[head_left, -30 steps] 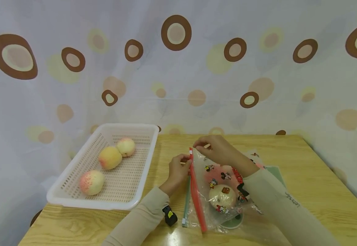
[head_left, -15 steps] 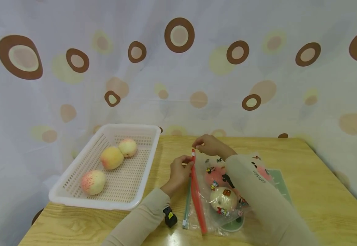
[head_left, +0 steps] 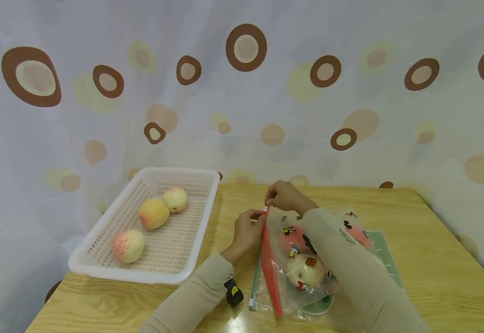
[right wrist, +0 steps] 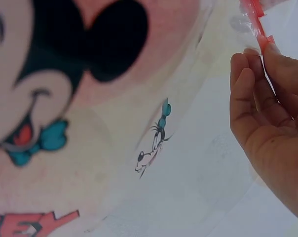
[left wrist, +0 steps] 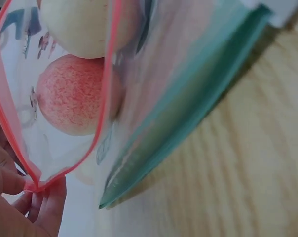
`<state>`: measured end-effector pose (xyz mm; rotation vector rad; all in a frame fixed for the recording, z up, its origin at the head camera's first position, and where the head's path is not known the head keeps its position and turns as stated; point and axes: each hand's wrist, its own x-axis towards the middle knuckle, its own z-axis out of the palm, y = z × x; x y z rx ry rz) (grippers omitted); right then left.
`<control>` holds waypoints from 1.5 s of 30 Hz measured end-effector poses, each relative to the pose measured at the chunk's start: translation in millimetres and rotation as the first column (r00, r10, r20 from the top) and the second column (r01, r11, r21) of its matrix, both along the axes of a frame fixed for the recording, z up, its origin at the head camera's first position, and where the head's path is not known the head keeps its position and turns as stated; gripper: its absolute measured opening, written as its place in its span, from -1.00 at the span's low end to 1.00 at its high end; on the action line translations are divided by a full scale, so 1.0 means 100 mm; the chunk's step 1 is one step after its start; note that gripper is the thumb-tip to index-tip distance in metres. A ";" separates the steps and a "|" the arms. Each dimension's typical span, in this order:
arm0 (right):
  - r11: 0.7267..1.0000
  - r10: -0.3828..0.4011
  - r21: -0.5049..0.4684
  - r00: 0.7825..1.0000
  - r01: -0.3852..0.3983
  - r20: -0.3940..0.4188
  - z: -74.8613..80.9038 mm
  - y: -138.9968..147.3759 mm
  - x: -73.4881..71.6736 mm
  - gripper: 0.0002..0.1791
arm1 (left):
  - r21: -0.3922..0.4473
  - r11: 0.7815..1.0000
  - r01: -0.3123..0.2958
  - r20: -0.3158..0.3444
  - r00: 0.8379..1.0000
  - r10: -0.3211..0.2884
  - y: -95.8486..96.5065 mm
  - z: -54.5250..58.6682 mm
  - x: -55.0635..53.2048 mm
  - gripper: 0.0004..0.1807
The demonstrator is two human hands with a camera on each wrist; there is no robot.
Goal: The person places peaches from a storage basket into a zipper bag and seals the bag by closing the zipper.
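A clear zip bag (head_left: 283, 282) with cartoon prints lies on the table, its red zip strip (head_left: 272, 282) running along the left side. Inside it are a pale peach (head_left: 302, 267) and a pinkish-red peach (left wrist: 72, 94). My left hand (head_left: 248, 233) pinches the strip near its far end, below the white slider. At that far end, the thumb and fingertips of my right hand (head_left: 285, 196) grip the red tip (right wrist: 262, 37). Between the two red edges the mouth gapes in the left wrist view. Beneath lies another bag with a green zip strip (left wrist: 188, 121).
To the left stands a white plastic basket (head_left: 142, 277) holding three peaches (head_left: 153, 213). A black strap device (head_left: 234, 293) is on my left wrist. The wooden table (head_left: 433, 259) ends at a patterned cloth (head_left: 246, 115) behind.
My right hand, earlier apart from the strip with fingers above its far end, has come down and pinches that end. The right forearm swung forward. My left hand kept its pinch.
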<state>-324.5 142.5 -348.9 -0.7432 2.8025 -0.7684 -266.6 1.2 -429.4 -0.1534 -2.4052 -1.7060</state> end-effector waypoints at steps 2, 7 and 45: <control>1.000 -0.001 -0.008 1.000 0.001 0.001 -0.01 -0.01 0.00 -0.89 | 0.003 1.000 -0.025 -0.001 1.000 0.025 0.01 0.01 -0.03 -0.80; 1.000 -0.003 -0.002 1.000 0.003 -0.010 -0.01 -0.03 0.01 -0.88 | 0.023 0.998 -0.053 -0.020 0.998 0.053 0.03 0.03 -0.08 -0.79; 0.988 -0.148 -0.074 0.977 0.138 -0.153 -0.07 -0.07 0.05 -0.82 | -0.054 0.996 0.068 0.036 0.997 -0.066 -0.07 -0.11 0.38 -0.82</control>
